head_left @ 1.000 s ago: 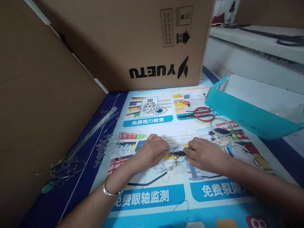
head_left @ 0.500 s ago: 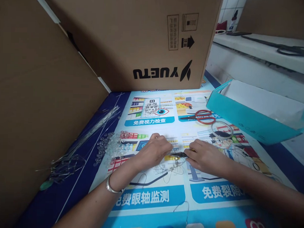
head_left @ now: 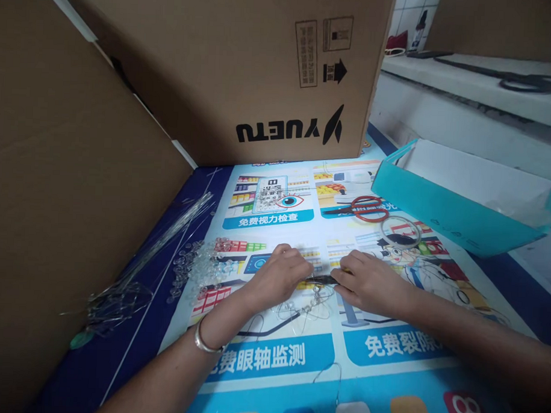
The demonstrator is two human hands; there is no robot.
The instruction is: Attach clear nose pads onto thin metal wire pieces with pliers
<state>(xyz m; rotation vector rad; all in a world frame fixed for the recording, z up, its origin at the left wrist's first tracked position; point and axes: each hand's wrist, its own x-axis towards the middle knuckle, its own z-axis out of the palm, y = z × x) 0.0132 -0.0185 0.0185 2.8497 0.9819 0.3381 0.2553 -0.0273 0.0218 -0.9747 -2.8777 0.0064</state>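
Two hands, the left hand [head_left: 282, 276] and the right hand [head_left: 372, 283], are working almost tip to tip above a printed sheet [head_left: 274, 235]. The right fingers are clamping around the handles of a pair of pliers [head_left: 323, 280], whose nose is pointing across to the left fingertips. Those left fingertips are closing together, seemingly on the upper end of a beaded strand [head_left: 309, 306]; the exact bit being pinched is hiding behind the fingers. The strand is lying on the sheet just below the pliers, between the hands, with thin wire loops spreading around it.

The step in hand seems to be gripping or shaping the wire at the strand's end; whether the jaws are biting on it, I cannot tell. The next move, as I judge it, is calling for a steady left pinch and small, controlled turns of the pliers, with the loose loops staying clear of the jaws.

Loose clear beads [head_left: 205, 263] are lying left of the left hand, while scissors [head_left: 370, 208] and a wire coil [head_left: 400, 231] are resting beyond the right hand.
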